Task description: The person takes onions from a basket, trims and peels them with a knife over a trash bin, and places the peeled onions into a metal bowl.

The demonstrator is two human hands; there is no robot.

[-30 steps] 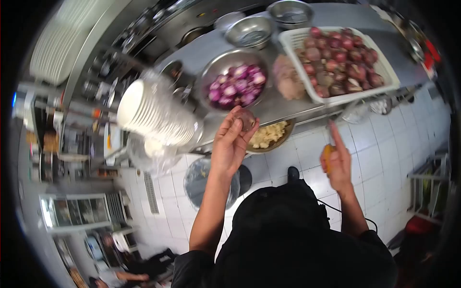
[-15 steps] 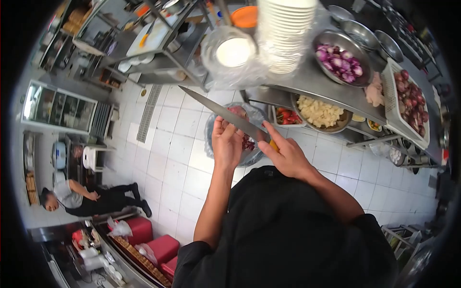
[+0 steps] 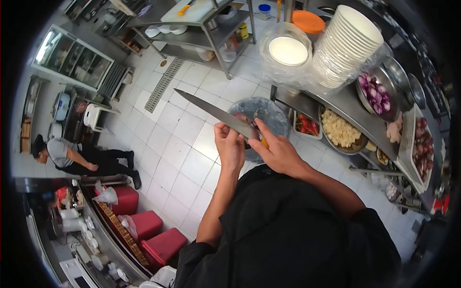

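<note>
My right hand point(image 3: 281, 152) is closed round the yellow handle of a long kitchen knife point(image 3: 206, 108), index finger and thumb extended toward the blade's base. The blade slants up to the left, across the fingertips of my left hand point(image 3: 229, 146). Those fingers are curled round what looks like a red onion point(image 3: 240, 116), mostly hidden behind the blade. Below both hands stands a bin lined with a clear plastic bag point(image 3: 276, 113); its contents are largely covered by my hands.
A steel counter point(image 3: 331, 98) on the right bears stacked white bowls point(image 3: 343, 45), a steel bowl of peeled onions point(image 3: 377, 93) and a basket of red onions point(image 3: 422, 149). Underneath sits a pan of pale chopped pieces point(image 3: 341, 129). A person point(image 3: 81, 156) stands at left near red bins point(image 3: 163, 245).
The view has turned, so the counter and the lined bin sit further right. The knife still crosses my left fingers, its blade a little lower and less far over the bin.
</note>
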